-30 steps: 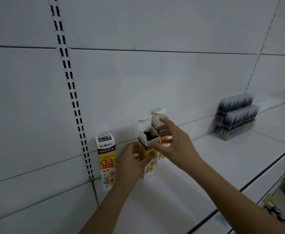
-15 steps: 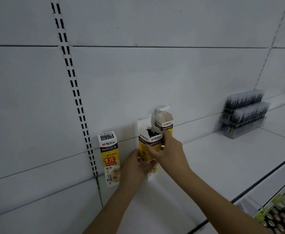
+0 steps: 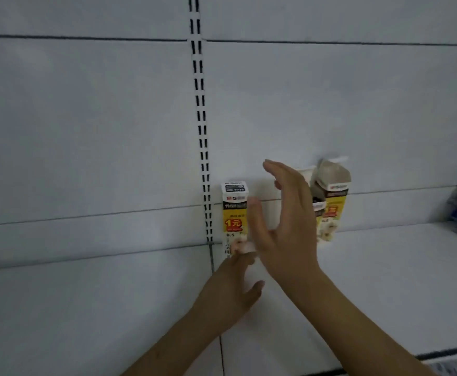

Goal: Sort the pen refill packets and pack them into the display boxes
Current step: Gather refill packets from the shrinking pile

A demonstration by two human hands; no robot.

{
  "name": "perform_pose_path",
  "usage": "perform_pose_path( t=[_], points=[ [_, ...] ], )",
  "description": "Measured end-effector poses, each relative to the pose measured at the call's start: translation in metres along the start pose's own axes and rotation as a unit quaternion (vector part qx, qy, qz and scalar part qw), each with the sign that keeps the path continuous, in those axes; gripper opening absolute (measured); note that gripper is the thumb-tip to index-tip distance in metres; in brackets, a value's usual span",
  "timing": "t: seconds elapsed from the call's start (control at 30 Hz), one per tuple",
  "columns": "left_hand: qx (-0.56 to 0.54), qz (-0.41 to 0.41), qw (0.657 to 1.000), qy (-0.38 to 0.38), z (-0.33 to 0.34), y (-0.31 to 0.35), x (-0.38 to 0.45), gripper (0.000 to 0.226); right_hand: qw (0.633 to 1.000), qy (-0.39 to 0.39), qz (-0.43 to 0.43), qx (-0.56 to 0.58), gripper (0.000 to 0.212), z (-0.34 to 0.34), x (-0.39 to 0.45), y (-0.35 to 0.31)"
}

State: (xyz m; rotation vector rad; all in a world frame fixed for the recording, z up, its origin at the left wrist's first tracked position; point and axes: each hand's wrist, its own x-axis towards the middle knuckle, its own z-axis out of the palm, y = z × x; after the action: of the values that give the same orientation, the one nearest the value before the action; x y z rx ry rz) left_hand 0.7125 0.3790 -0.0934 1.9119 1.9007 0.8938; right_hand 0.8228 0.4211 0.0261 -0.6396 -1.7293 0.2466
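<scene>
Up close, the right hand (image 3: 284,229) hung released, fingers spread, before two open-topped display boxes (image 3: 330,207) on the white shelf (image 3: 384,280); the left hand (image 3: 230,291), loosely relaxed, reached a fingertip to the closed box (image 3: 232,213)

Two bare forearms are showing from the near edge, each ending in one of the hands: the left hand (image 3: 228,293) and the right hand (image 3: 285,226). Nothing is covering them: no sleeves, gloves, rings, watch or bands are showing. Short, unpainted fingernails are showing on the left hand's fingertips (image 3: 242,246).
</scene>
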Motion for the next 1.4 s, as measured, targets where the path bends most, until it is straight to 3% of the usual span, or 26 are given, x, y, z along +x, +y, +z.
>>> perform_pose_path(
  t=[0.1,0.23,0.43,0.6,0.73,0.83,0.93,1.03,1.2,1.4],
  points=[
    [-0.018,-0.039,0.997,0.068,-0.033,-0.019,-0.041,0.041,0.992,-0.073,-0.016,0.098,0.045,0.050,-0.006,-0.031],
    [0.040,-0.097,0.981,0.162,-0.076,-0.068,-0.106,0.039,0.970,-0.151,-0.014,0.191,0.039,0.123,-0.023,-0.081],
    [0.111,-0.212,0.916,0.323,-0.174,-0.154,-0.211,0.023,0.932,-0.245,0.028,0.264,0.033,0.221,-0.057,-0.173],
    [0.204,-0.283,0.839,0.418,-0.250,-0.236,-0.291,0.023,0.912,-0.344,0.018,0.221,0.034,0.315,-0.106,-0.238],
    [0.216,-0.410,0.787,0.407,-0.297,-0.287,-0.328,0.048,0.881,-0.455,0.021,0.125,0.037,0.384,-0.143,-0.272],
    [0.196,-0.471,0.792,0.335,-0.319,-0.317,-0.338,0.067,0.863,-0.501,0.064,0.026,0.056,0.421,-0.160,-0.287],
    [0.172,-0.431,0.829,0.312,-0.332,-0.333,-0.341,0.060,0.847,-0.526,0.054,-0.055,0.067,0.446,-0.165,-0.293],
    [0.158,-0.403,0.840,0.327,-0.338,-0.337,-0.344,0.052,0.829,-0.546,0.057,-0.108,0.060,0.459,-0.156,-0.295],
    [0.163,-0.376,0.837,0.362,-0.332,-0.336,-0.346,0.049,0.780,-0.614,0.065,-0.097,0.044,0.463,-0.131,-0.292],
    [0.138,-0.358,0.813,0.437,-0.335,-0.335,-0.339,0.046,0.772,-0.625,0.101,-0.054,0.035,0.451,-0.127,-0.270]
  ],
)
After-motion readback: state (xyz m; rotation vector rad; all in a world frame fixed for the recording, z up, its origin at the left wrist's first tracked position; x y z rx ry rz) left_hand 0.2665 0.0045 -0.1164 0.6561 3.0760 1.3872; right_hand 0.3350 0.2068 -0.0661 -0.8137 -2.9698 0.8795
